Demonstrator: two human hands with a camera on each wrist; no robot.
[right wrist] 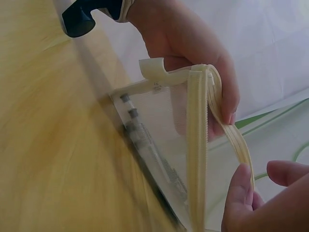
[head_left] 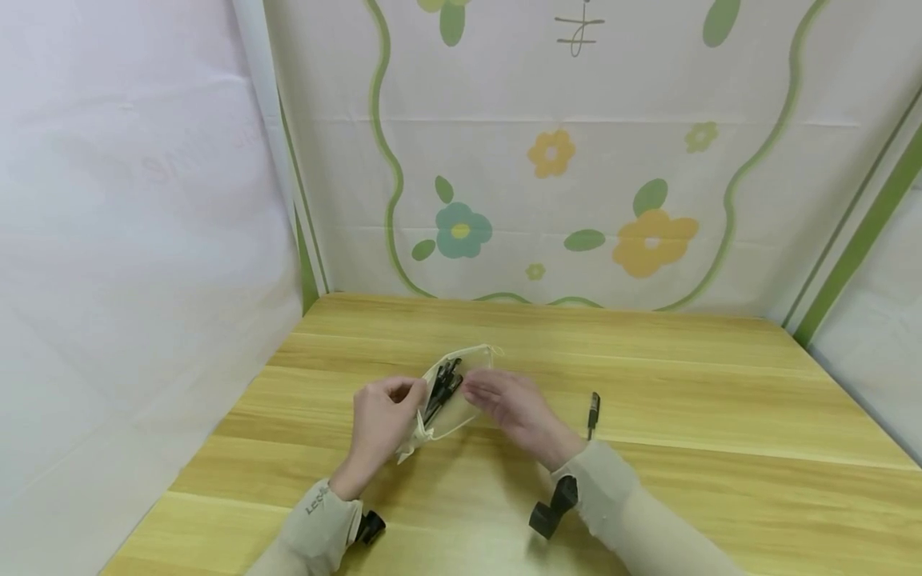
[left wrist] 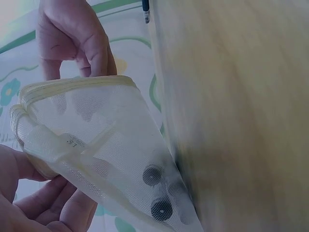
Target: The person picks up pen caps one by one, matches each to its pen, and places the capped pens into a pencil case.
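A cream mesh zip pouch [head_left: 456, 422] stands tilted with its mouth spread, on the table in front of me. Several black pens [head_left: 441, 390] lie inside it, their dark ends showing through the mesh [left wrist: 161, 209]. My left hand [head_left: 385, 416] grips the pouch's left rim, thumb and fingers curled over the zip edge [right wrist: 197, 145]. At the opposite side of the mouth is my right hand [head_left: 515, 408], its fingers extended and the tips at the opening. In the right wrist view the right hand's thumb [right wrist: 285, 170] stands apart from its fingers, beside the zip strip.
One black pen [head_left: 594, 412] lies on the wooden table [head_left: 684, 376] to the right, beyond my right sleeve [head_left: 612, 488]. A flower-patterned cloth [head_left: 605, 176] hangs behind the table, and a white sheet [head_left: 144, 240] hangs along the left side. Black camera mounts [head_left: 555, 508] sit at both wrists.
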